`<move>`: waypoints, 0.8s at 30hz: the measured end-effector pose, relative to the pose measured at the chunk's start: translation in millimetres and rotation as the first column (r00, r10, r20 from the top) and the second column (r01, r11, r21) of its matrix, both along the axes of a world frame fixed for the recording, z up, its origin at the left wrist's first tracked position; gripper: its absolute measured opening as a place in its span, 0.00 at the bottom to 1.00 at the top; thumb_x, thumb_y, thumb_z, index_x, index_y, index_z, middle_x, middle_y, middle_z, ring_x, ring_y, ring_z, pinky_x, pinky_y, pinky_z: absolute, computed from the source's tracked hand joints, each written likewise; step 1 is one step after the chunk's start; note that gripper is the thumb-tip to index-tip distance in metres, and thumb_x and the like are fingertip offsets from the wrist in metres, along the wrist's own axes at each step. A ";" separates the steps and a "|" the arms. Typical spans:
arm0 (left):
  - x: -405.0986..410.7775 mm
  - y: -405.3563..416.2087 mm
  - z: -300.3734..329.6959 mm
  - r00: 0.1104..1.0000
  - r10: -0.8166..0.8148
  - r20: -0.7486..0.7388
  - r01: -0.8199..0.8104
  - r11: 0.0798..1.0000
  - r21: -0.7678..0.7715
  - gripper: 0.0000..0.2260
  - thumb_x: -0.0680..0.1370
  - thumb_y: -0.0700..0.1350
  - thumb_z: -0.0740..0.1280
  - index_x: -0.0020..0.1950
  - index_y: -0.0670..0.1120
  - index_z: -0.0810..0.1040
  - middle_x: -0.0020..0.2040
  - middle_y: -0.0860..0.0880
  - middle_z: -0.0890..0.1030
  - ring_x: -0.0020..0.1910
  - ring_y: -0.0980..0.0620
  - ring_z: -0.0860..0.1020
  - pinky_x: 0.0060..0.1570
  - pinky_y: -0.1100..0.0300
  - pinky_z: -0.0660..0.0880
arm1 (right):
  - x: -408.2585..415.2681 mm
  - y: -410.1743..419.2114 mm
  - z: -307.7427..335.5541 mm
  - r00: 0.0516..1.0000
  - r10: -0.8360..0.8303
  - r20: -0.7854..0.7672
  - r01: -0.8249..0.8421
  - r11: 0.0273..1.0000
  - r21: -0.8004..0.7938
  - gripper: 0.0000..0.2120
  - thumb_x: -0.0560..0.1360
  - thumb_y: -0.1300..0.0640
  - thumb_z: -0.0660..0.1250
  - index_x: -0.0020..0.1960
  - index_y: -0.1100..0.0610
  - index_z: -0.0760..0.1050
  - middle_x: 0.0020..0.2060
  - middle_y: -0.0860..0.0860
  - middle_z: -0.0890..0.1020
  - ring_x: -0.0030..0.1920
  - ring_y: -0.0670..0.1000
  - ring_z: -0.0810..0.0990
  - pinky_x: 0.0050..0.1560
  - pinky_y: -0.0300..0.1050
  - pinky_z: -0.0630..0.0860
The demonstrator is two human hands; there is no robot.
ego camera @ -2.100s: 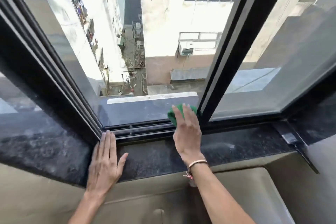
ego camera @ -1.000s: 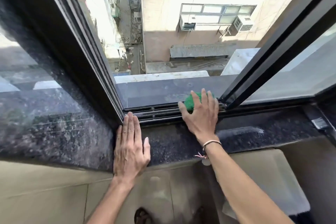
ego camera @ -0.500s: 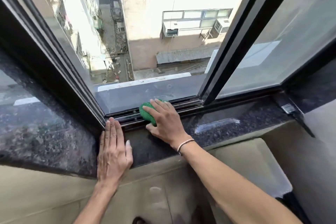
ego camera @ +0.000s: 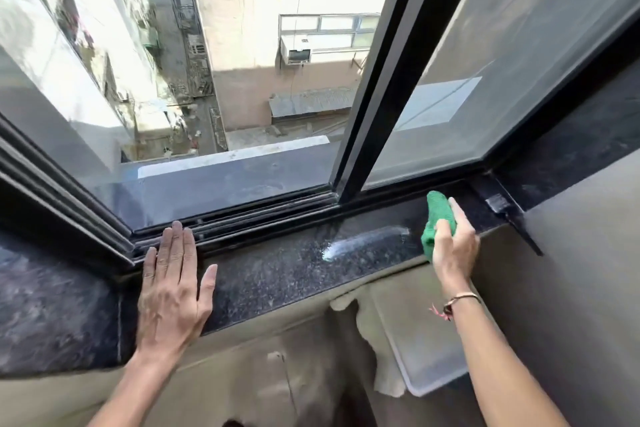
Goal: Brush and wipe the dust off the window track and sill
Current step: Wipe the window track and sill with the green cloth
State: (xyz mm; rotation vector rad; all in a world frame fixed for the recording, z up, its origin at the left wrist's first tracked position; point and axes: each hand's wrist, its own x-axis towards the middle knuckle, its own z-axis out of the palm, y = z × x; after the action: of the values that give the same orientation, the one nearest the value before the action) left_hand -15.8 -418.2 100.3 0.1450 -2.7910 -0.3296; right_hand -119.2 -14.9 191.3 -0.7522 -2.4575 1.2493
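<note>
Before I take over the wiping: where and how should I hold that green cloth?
Probably grip the green cloth around its bunched lower half, coming from the room side, as the right hand does. Its upper end sticks out free toward the glass, ready to press on the dusty sill.

My left hand (ego camera: 172,291) lies flat, palm down, fingers straight and close together with the thumb spread out to the side, forearm bare. My right hand (ego camera: 454,245) is raised at the wrist, fingers curled shut around a bunched green cloth (ego camera: 437,220); a thin cord bracelet (ego camera: 458,300) circles that wrist
</note>
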 end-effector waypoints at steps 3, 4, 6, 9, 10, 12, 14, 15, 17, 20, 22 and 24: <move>-0.3 1.9 2.9 1.000 0.004 0.005 -0.004 1.000 0.008 0.33 0.83 0.56 0.53 0.82 0.35 0.58 0.84 0.37 0.59 0.83 0.40 0.59 0.82 0.39 0.56 | -7.3 -18.9 -21.7 0.955 0.210 0.209 -0.253 0.946 0.201 0.34 0.70 0.51 0.55 0.75 0.60 0.71 0.77 0.58 0.70 0.80 0.58 0.64 0.82 0.55 0.54; -0.3 2.1 3.9 1.000 0.006 0.006 -0.006 1.000 0.013 0.33 0.83 0.55 0.53 0.82 0.35 0.59 0.83 0.37 0.59 0.83 0.40 0.59 0.82 0.38 0.56 | -4.4 -32.6 -26.0 0.943 0.252 0.218 -0.298 0.931 0.210 0.35 0.71 0.51 0.55 0.76 0.60 0.70 0.78 0.56 0.69 0.81 0.56 0.62 0.82 0.55 0.52; 0.4 2.6 5.6 1.000 0.001 0.004 -0.002 1.000 0.024 0.32 0.83 0.54 0.53 0.81 0.34 0.60 0.83 0.37 0.60 0.83 0.39 0.60 0.82 0.39 0.56 | 8.4 -68.4 -30.9 0.912 0.356 0.204 -0.392 0.903 0.177 0.35 0.72 0.49 0.55 0.77 0.58 0.69 0.79 0.54 0.67 0.82 0.52 0.59 0.83 0.54 0.49; 2.0 1.2 7.3 1.000 -0.020 -0.011 0.021 0.996 0.087 0.29 0.85 0.52 0.50 0.81 0.34 0.61 0.83 0.38 0.60 0.83 0.41 0.59 0.82 0.40 0.54 | 39.0 -139.5 -36.8 0.812 0.553 0.187 -0.580 0.800 0.155 0.34 0.76 0.44 0.54 0.80 0.54 0.63 0.81 0.53 0.62 0.83 0.49 0.54 0.84 0.54 0.45; 2.6 0.2 7.6 1.000 -0.020 -0.020 0.022 0.991 0.130 0.29 0.85 0.52 0.48 0.81 0.35 0.61 0.83 0.38 0.61 0.83 0.43 0.59 0.82 0.40 0.54 | 51.7 -164.6 -40.3 0.777 0.598 0.199 -0.630 0.745 0.220 0.33 0.78 0.42 0.52 0.81 0.53 0.61 0.82 0.53 0.60 0.83 0.50 0.52 0.84 0.56 0.45; 3.3 -2.3 7.8 0.999 -0.006 -0.036 0.013 0.978 0.209 0.28 0.86 0.52 0.45 0.81 0.36 0.62 0.83 0.40 0.62 0.83 0.45 0.58 0.82 0.41 0.53 | 76.8 -205.7 -49.5 0.720 0.652 0.236 -0.681 0.599 0.422 0.31 0.81 0.39 0.51 0.81 0.50 0.61 0.82 0.54 0.58 0.84 0.53 0.51 0.83 0.62 0.47; 3.8 -4.0 7.8 0.999 -0.001 -0.043 0.011 0.974 0.227 0.28 0.87 0.51 0.44 0.81 0.37 0.63 0.83 0.40 0.63 0.83 0.45 0.58 0.82 0.41 0.54 | 92.3 -220.4 -61.3 0.666 0.701 0.255 -0.686 0.441 0.579 0.29 0.80 0.40 0.57 0.79 0.48 0.65 0.82 0.56 0.60 0.83 0.56 0.55 0.81 0.65 0.53; 3.9 -4.1 7.8 0.999 -0.005 -0.045 0.014 0.977 0.214 0.27 0.86 0.50 0.45 0.80 0.36 0.63 0.82 0.39 0.63 0.83 0.44 0.59 0.82 0.40 0.55 | 92.4 -216.5 -65.5 0.646 0.722 0.248 -0.674 0.387 0.630 0.28 0.78 0.41 0.60 0.77 0.47 0.67 0.82 0.57 0.61 0.82 0.57 0.57 0.79 0.67 0.57; 3.8 -3.7 8.3 0.999 -0.009 -0.052 0.019 0.984 0.177 0.26 0.86 0.48 0.47 0.80 0.36 0.64 0.82 0.38 0.64 0.82 0.43 0.60 0.81 0.39 0.56 | 81.6 -192.0 -71.3 0.612 0.750 0.253 -0.657 0.303 0.691 0.28 0.75 0.41 0.63 0.75 0.43 0.69 0.81 0.59 0.61 0.82 0.60 0.56 0.78 0.68 0.59; 4.5 -2.9 9.8 0.999 0.000 -0.044 0.008 0.984 0.176 0.26 0.86 0.48 0.48 0.80 0.36 0.63 0.82 0.38 0.63 0.82 0.43 0.60 0.82 0.41 0.55 | 52.6 -129.9 -74.1 0.675 0.678 0.293 -0.625 0.313 0.715 0.31 0.73 0.41 0.64 0.76 0.39 0.68 0.82 0.58 0.58 0.82 0.61 0.55 0.78 0.69 0.57; 5.0 -0.6 11.2 0.999 0.005 -0.034 0.002 0.982 0.189 0.26 0.86 0.48 0.48 0.80 0.37 0.63 0.82 0.39 0.63 0.83 0.43 0.60 0.83 0.43 0.53 | 28.0 -78.9 -69.4 0.781 0.545 0.305 -0.580 0.451 0.679 0.30 0.74 0.42 0.66 0.76 0.39 0.67 0.82 0.57 0.57 0.82 0.61 0.56 0.79 0.67 0.58; 4.6 0.9 12.8 1.000 0.002 -0.025 0.003 0.980 0.199 0.26 0.85 0.49 0.48 0.81 0.37 0.62 0.82 0.40 0.62 0.83 0.43 0.59 0.84 0.43 0.52 | 5.9 -37.3 -59.1 0.868 0.399 0.296 -0.494 0.630 0.599 0.29 0.75 0.45 0.67 0.75 0.41 0.70 0.82 0.57 0.60 0.81 0.62 0.58 0.77 0.65 0.63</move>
State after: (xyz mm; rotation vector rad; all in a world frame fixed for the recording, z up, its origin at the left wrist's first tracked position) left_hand -11.3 -417.2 113.2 0.1857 -2.7288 -0.6072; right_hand -113.4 -52.1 132.2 -0.0093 -3.0153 0.3287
